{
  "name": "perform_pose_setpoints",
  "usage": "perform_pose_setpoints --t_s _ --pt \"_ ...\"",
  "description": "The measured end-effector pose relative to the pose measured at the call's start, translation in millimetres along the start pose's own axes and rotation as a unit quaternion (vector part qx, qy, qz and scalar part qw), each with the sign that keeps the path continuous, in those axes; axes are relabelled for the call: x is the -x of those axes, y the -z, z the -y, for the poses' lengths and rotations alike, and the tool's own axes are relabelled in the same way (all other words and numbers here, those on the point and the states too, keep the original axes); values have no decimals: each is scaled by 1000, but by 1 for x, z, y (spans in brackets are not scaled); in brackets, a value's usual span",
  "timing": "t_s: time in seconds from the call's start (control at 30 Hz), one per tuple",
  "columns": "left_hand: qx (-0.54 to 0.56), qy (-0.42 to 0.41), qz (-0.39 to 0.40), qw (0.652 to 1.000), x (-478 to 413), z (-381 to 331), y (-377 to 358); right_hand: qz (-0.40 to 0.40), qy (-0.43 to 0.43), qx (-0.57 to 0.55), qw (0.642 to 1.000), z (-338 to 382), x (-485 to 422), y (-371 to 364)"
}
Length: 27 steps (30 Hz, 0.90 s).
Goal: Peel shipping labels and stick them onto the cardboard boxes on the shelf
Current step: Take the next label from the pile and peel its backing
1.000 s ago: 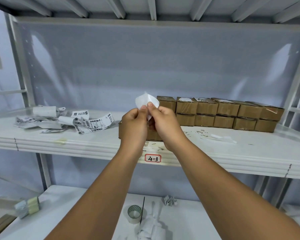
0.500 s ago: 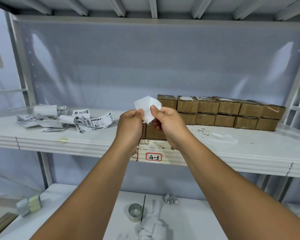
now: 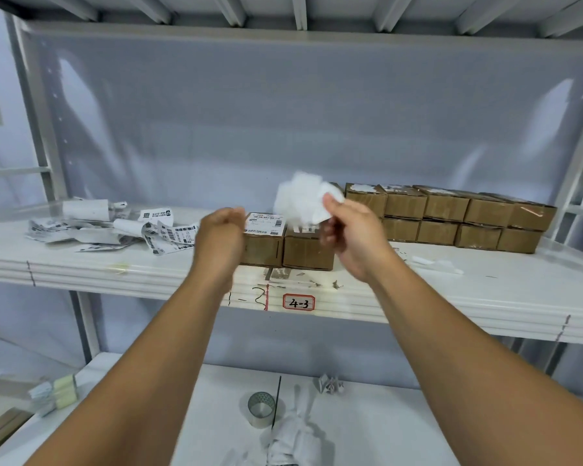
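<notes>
Apart: left grip (image 3: 221, 233) curled, right grip (image 3: 354, 230) pinched.

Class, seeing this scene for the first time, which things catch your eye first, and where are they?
First, the blurred white sheet pinched in the right hand at centre; below it, two cardboard boxes stand near the shelf's front edge, the left one bearing a printed label. Next, the two-tier row of brown boxes behind right, and the heap of loose labels far left.

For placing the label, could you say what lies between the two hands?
In the head view, a labelled cardboard box and a second box stand there.
</notes>
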<state>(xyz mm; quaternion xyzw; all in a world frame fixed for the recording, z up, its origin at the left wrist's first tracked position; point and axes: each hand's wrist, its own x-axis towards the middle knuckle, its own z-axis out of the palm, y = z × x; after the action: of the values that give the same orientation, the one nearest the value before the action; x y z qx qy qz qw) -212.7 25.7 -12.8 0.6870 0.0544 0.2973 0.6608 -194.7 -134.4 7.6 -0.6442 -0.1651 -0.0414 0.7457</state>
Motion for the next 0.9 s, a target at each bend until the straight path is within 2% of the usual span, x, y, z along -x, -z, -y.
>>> perform_pose_setpoints --t_s 0.03,0.1,0.23,0.4,0.57,0.7,0.9 --pt "39 4 -13 999 -1 0 4 -21 5 12 1000 2 -1 5" --pt "101 9 32 994 9 -3 5 -19 13 100 995 -1 0 10" --pt "39 23 160 986 27 -7 -16 5 24 94 995 -11 1 -6" --pt "146 24 111 983 27 -16 -22 22 41 40 998 -5 0 -16" --pt "120 -5 119 986 29 -18 -20 33 35 54 997 -6 3 -18" --pt "127 35 130 983 26 -22 -20 51 37 85 994 -14 12 -22" --pt "170 112 97 974 23 -26 -20 17 99 97 990 -26 12 -15"
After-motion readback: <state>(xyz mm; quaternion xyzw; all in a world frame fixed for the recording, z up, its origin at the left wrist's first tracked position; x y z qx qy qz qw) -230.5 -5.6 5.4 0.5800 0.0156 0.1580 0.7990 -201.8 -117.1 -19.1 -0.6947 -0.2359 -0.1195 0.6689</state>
